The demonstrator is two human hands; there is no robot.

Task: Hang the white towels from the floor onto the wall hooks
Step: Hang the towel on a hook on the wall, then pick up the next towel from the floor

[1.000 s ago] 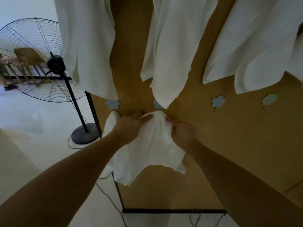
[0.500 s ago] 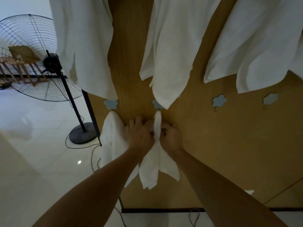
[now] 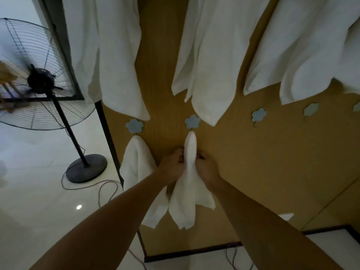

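A small white towel [image 3: 187,195] hangs in a narrow fold from the blue flower-shaped hook [image 3: 192,122] on the brown wall panel [image 3: 263,162]. My left hand [image 3: 172,162] and my right hand [image 3: 206,165] grip it from either side just below its top. Left of it, another small white towel [image 3: 136,166] hangs from a second blue flower hook [image 3: 134,125]. Three large white towels [image 3: 206,61] hang from a higher row. Two more blue hooks [image 3: 258,115] to the right carry nothing.
A black pedestal fan [image 3: 39,80] stands at the left on the pale tiled floor [image 3: 39,191], its cable trailing toward the panel. The panel's dark frame [image 3: 109,145] runs down its left edge and along the bottom.
The towel went from spread wide between my hands to a narrow fold hanging from the hook. Both hands closed in on it. The view has tilted, showing the hooks higher up.
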